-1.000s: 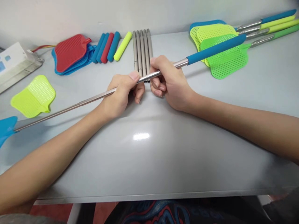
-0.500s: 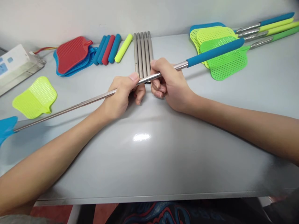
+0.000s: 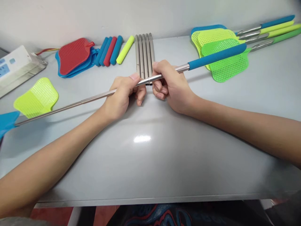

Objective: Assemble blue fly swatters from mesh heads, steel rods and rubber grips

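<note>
The smooth grey tabletop (image 3: 145, 166) stretches right across, a pale wall (image 3: 150, 15) behind it and reddish floor (image 3: 102, 216) below its near edge. At far left sits a white box (image 3: 21, 62) with blue markings, partly out of sight, thin red and yellow wires (image 3: 47, 49) behind. Nearer lies one lime-yellow perforated plastic swatter head (image 3: 37, 95), its near edge crossed by the long metal-shafted swatter (image 3: 146, 81) in hand, whose blue head is cut off at the left. Beyond, one red plastic swatter head (image 3: 75, 53) tops blue ones (image 3: 90, 64), too overlapped for me to count. Then come five foam tubes (image 3: 110, 51), three blue, one red, one yellow, and five steel tubes (image 3: 144, 56) in a row. Before these, the left hand (image 3: 121, 94) and the right hand (image 3: 174, 84) are both clasped on the shaft, near each other but apart. At right lie four assembled swatters (image 3: 228, 69), one blue, two yellow, one green; the held swatter's blue foam grip (image 3: 217, 56) blocks part of the green head.
</note>
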